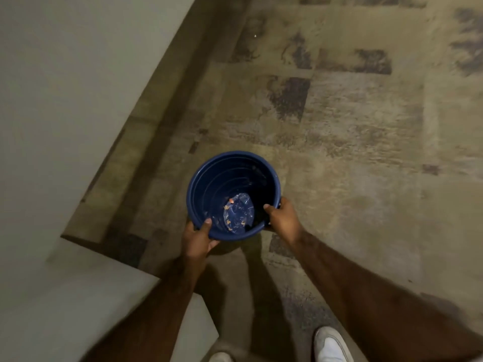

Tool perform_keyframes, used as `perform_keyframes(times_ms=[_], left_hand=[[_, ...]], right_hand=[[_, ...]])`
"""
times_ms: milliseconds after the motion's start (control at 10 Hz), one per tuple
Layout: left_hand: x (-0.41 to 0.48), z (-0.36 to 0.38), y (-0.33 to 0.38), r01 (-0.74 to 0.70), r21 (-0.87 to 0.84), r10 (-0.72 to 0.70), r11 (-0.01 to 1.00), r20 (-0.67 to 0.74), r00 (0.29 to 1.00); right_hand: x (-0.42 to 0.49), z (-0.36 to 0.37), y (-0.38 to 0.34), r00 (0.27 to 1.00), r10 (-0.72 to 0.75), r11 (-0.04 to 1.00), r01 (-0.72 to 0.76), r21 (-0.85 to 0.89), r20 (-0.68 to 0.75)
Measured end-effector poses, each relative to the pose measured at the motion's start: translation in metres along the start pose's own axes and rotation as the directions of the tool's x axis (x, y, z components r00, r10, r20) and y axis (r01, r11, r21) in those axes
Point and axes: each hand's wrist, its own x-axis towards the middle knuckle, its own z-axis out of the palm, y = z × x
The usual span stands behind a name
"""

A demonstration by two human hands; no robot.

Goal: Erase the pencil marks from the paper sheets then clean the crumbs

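Over the floor [352, 152], blue bin [209, 176] between left hand [197, 240], right hand [283, 219]; fingers [207, 223] curled round its rim

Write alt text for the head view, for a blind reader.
A person's left hand and right hand grip the rim of a dark blue round plastic bucket, seen from above over a worn, patchy tan floor. On its bottom lie small orange crumbs. A pale wall stands at left and a white shoe shows below.
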Motion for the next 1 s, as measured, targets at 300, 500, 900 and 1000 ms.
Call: perform_keyframes(times_ms=[300, 500, 900, 1000], left_hand=[[0.055, -0.014, -0.002, -0.014, -0.005, 0.014, 1.000, 0.020, 1.000], [0.063, -0.016, -0.007, 0.049, -0.014, -0.049, 0.999, 0.037, 0.998], [0.057, -0.022, -0.017, 0.132, 0.167, -0.128, 0.977, -0.032, 0.991], [0.042, -0.011, -0.020, 0.140, 0.300, -0.112, 0.944, -0.106, 0.988]], right_hand=[[0.047, 0.030, 0.015, 0.998, 0.049, 0.998, -0.051, 0.033, 0.044], [0.057, 0.029, 0.025, 0.994, 0.086, 0.995, -0.089, 0.038, 0.067], [0.042, 0.009, 0.030, 0.985, 0.096, 0.972, -0.062, -0.228, 0.142], [0.032, -0.005, 0.027, 0.993, 0.055, 0.932, -0.014, -0.363, 0.104]])
